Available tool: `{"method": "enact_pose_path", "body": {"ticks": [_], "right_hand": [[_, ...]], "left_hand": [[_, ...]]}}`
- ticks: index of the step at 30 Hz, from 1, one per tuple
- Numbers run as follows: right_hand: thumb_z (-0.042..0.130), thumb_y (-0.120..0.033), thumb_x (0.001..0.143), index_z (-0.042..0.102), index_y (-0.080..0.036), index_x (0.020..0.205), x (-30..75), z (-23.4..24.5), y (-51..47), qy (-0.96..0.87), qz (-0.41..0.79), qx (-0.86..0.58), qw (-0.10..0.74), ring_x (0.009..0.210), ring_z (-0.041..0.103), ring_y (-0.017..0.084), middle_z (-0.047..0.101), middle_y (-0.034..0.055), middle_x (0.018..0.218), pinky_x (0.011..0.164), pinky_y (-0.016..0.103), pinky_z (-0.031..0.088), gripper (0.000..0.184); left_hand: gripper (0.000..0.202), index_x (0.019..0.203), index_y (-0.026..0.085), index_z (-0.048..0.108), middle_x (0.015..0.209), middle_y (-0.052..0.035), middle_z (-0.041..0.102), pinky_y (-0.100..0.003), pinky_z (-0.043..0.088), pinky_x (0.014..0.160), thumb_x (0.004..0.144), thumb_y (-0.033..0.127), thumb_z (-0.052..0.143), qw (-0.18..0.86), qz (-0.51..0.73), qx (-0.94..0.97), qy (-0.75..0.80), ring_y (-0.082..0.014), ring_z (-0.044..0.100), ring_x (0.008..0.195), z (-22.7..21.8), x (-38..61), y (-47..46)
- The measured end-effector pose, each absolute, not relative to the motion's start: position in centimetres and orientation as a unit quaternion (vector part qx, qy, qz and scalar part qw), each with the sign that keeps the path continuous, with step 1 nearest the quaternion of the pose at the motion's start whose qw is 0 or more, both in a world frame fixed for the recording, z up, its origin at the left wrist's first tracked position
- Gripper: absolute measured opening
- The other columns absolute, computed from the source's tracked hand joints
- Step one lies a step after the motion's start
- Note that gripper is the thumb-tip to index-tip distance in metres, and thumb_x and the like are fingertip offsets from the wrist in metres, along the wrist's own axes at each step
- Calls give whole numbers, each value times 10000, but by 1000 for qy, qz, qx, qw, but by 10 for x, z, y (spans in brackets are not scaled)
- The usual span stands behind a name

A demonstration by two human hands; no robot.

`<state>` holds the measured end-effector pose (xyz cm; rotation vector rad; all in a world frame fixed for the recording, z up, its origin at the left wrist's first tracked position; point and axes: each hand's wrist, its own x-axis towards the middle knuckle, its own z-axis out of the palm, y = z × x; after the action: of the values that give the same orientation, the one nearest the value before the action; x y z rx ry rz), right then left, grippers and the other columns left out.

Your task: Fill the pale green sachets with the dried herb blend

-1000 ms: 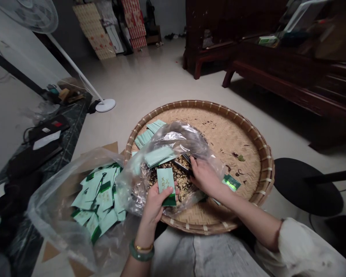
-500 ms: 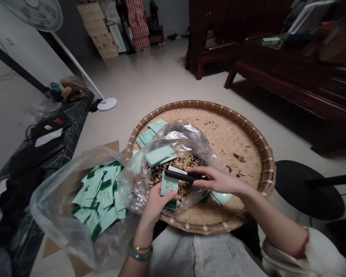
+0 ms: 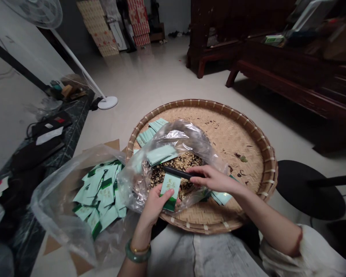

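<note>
Left hand (image 3: 155, 206) pinched mint-green sachet (image 3: 170, 191) upright, top edge presented; right hand (image 3: 210, 179) pinched slim black clamp (image 3: 178, 172) level beside it, over loose tea (image 3: 173, 163) in plastic bag (image 3: 184, 136).

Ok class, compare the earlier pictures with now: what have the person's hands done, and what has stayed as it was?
The right hand has taken hold of a black bar-shaped tool, lifting it above the loose tea and turning it edge-on, just over the mint-green sachet. The left hand keeps holding that sachet. The woven bamboo tray and the sachet pile stayed as they were.
</note>
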<state>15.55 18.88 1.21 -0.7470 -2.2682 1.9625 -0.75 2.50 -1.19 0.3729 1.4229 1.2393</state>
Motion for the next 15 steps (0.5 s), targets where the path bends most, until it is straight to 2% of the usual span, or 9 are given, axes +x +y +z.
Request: {"method": "enact_pose_path", "body": {"ticks": [3,5,12,15], "right_hand": [[648,-484,776,638,-154,1089,157,15,192,-647,725,-235,-11,636,533,128,597,5,743,643,273,447,455],[675,-493,750,631,-149,1088,157,16,193,-625,744,-234,-16,647,538,124,592,-2,743,662,273,453,484],[629,-411,799,632,-148,1065,155,11,186,-691,682,-238,27,625,504,122,590,-5,730,588,251,409,374],[601,-365,820,634,-157,1091,155,10,185,-730,637,-243,39,656,530,134,639,20,814,597,256,419,342]], "left_hand": [[474,891,99,640,763,-90,734,-251,536,512,617,454,794,568,530,157,610,-169,672,538,-11,-9,26],[468,871,99,637,721,-80,727,-250,535,515,615,459,794,565,534,156,609,-170,671,537,-10,-9,26],[473,900,107,653,725,-70,727,-264,531,523,607,445,804,563,531,163,611,-180,673,549,-9,-7,26],[522,986,105,665,771,-77,740,-267,536,600,599,420,819,551,563,165,593,-180,682,619,-6,-12,30]]}}
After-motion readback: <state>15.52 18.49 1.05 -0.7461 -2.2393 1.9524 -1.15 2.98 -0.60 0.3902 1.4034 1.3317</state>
